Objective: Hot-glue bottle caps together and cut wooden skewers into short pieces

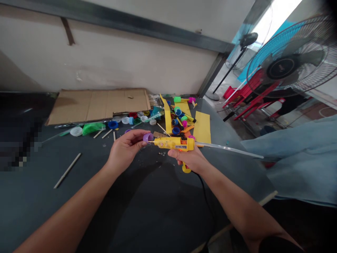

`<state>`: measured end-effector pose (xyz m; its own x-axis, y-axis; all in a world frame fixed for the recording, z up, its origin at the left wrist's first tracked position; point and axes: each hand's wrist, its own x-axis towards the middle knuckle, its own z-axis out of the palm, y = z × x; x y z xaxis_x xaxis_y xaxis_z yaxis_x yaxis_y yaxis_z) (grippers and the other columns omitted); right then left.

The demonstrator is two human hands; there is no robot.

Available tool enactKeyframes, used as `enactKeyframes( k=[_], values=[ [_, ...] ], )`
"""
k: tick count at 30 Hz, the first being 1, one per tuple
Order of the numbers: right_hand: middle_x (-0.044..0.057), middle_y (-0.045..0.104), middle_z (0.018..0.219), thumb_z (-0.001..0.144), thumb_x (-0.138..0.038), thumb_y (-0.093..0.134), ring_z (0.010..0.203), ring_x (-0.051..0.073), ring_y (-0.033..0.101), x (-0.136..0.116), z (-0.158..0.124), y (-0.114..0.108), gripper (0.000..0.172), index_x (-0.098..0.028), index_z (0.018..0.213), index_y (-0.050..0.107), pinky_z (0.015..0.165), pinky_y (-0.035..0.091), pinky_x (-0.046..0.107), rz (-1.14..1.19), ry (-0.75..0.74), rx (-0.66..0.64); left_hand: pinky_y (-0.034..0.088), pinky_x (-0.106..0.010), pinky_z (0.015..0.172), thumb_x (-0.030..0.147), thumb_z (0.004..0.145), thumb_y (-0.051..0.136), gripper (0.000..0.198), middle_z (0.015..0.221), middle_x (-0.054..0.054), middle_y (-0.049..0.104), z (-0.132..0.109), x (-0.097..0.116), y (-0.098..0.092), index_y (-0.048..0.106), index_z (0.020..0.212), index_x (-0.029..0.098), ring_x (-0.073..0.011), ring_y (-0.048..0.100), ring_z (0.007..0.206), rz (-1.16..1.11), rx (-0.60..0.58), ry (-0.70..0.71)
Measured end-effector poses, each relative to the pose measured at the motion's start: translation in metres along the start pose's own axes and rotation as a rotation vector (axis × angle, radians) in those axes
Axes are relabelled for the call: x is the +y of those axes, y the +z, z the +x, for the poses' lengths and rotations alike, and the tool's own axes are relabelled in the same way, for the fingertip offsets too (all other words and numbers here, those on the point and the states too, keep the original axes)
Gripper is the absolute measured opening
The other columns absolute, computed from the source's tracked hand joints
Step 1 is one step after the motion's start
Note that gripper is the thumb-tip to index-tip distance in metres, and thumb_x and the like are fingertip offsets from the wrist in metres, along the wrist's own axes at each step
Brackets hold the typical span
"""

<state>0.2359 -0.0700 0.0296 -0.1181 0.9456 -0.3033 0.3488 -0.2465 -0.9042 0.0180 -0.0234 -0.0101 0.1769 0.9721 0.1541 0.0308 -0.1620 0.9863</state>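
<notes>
My left hand (125,147) pinches a small purple bottle cap (147,137) above the dark table (147,196). My right hand (190,159) grips a yellow hot glue gun (174,143), held sideways with its nozzle touching the cap. A clear glue stick (229,150) sticks out of the gun's back toward the right. The gun's black cord (204,188) runs down along my right forearm.
Many coloured bottle caps (139,118), yellow paper strips (202,127) and thin wooden sticks (67,170) lie at the table's far side by a flat cardboard sheet (100,103). A standing fan (291,63), red plastic chairs (250,92) and a pale blue cloth (297,158) are on the right.
</notes>
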Motion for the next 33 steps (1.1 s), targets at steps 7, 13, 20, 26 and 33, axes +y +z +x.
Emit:
enactKeyframes(
  k=[7,13,20,26,33],
  values=[
    [-0.002,0.054,0.057,0.068,-0.047,0.073,0.046,0.008,0.048,0.0,0.001,0.001,0.032,-0.018,0.082,0.067,0.039,0.036,0.019,0.032,-0.013,0.002,0.055,-0.036,0.088,0.025,0.075,0.07,0.026,0.105,-0.005,0.072,0.0,0.001,0.0,0.067,0.1,0.024,-0.0188,0.068,0.095,0.003,0.003,-0.01],
    [-0.003,0.055,0.057,0.069,-0.047,0.072,0.045,0.007,0.047,-0.004,0.0,-0.001,0.033,-0.019,0.087,0.068,0.038,0.035,0.019,0.032,-0.023,0.019,0.055,-0.038,0.089,0.026,0.073,0.072,0.027,0.104,-0.005,0.073,0.0,0.002,-0.001,0.067,0.099,0.022,-0.0195,0.067,0.096,-0.03,0.024,-0.011],
    [-0.003,0.056,0.058,0.07,-0.049,0.072,0.047,0.008,0.051,0.009,0.004,0.0,0.033,-0.018,0.078,0.068,0.042,0.04,0.02,0.133,-0.045,0.008,0.056,-0.037,0.086,0.024,0.07,0.073,0.025,0.098,-0.004,0.073,0.0,0.003,0.001,0.069,0.095,0.025,-0.0198,0.068,0.092,-0.038,0.049,-0.041],
    [-0.002,0.058,0.058,0.071,-0.047,0.071,0.05,0.009,0.055,0.011,0.006,0.0,0.03,-0.018,0.078,0.067,0.048,0.044,0.022,0.203,-0.04,-0.001,0.056,-0.038,0.085,0.026,0.07,0.074,0.027,0.096,-0.004,0.073,0.0,-0.001,-0.001,0.069,0.096,0.024,-0.0198,0.068,0.09,-0.012,0.073,-0.05],
    [-0.003,0.055,0.057,0.072,-0.047,0.069,0.048,0.008,0.051,0.008,0.005,-0.001,0.028,-0.019,0.074,0.065,0.048,0.044,0.023,0.139,-0.051,0.005,0.056,-0.038,0.084,0.027,0.07,0.074,0.026,0.095,-0.004,0.073,0.0,0.0,0.0,0.069,0.096,0.023,-0.0197,0.068,0.089,0.009,0.074,-0.043]
  ],
)
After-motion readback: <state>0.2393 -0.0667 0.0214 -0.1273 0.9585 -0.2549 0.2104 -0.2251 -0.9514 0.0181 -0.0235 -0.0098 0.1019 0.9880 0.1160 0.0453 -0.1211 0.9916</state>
